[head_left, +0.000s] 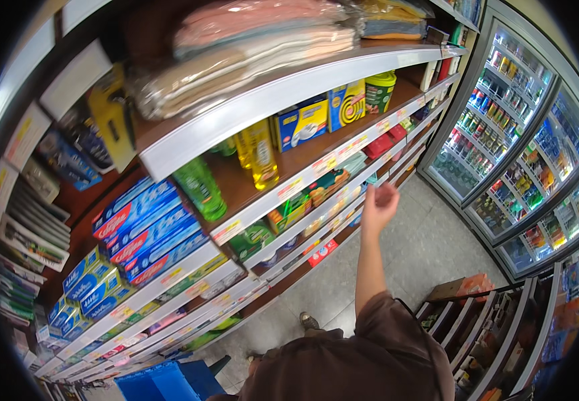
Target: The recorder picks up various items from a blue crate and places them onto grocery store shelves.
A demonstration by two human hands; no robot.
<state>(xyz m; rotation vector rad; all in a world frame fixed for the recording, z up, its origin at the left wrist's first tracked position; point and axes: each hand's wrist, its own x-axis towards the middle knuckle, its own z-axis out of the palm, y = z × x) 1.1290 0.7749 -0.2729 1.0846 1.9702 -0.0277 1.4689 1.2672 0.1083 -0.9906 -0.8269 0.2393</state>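
Note:
My right hand [380, 203] is raised beside the front of the shelving, near small packets on the lower shelves. Its fingers are loosely curled, with a gap to the thumb, and I see nothing in it. My left hand is out of view. On the shelf ahead stand a green bottle [200, 188], a bottle of yellow liquid [262, 158], a blue and yellow box [303, 124], a mosquito coil box [347, 105] and a green tub with a lid [380, 91]. Colgate toothpaste boxes [139, 220] are stacked at left. Folded textiles in clear plastic [264, 45] lie above.
Glass-door drink fridges [515, 135] stand at the right. Below them are a low shelf rack [469, 336] and a cardboard box [444, 289] on the grey tiled floor [409, 250]. A blue container [164, 381] is at the bottom left, near the shelving.

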